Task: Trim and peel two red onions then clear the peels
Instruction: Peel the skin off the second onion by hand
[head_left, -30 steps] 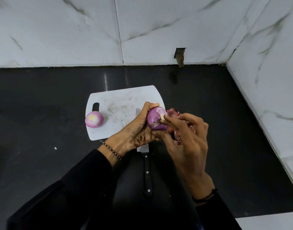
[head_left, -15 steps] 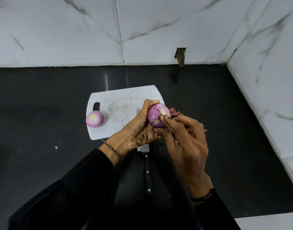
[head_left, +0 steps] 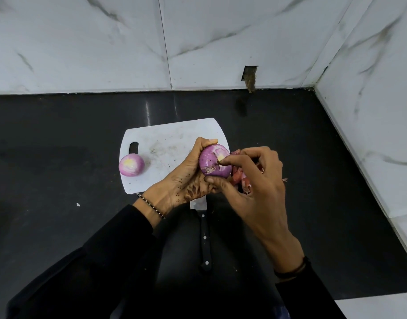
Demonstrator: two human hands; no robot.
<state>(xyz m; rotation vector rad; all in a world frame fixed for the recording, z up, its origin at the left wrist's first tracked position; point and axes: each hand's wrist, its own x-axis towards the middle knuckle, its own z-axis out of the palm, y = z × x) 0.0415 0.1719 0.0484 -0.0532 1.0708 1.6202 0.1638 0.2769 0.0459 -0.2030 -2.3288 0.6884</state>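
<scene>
My left hand (head_left: 184,180) grips a purple red onion (head_left: 210,164) above the right edge of the white cutting board (head_left: 170,139). My right hand (head_left: 260,189) pinches at the onion's pale cut end with thumb and forefinger, where a strip of skin lifts. A second, peeled onion (head_left: 131,165) rests at the board's left side, its pale trimmed end up. Reddish peels (head_left: 240,178) lie on the counter behind my right hand, mostly hidden by it.
A black-handled knife (head_left: 205,240) lies on the black counter (head_left: 59,134) below my hands, its blade under them. White marble walls close the back and right sides. A small white speck (head_left: 78,204) sits on the counter at left.
The onion has turned in my left hand, showing more of its cut end. My right fingers have shifted from the onion's lower side up to that cut end.
</scene>
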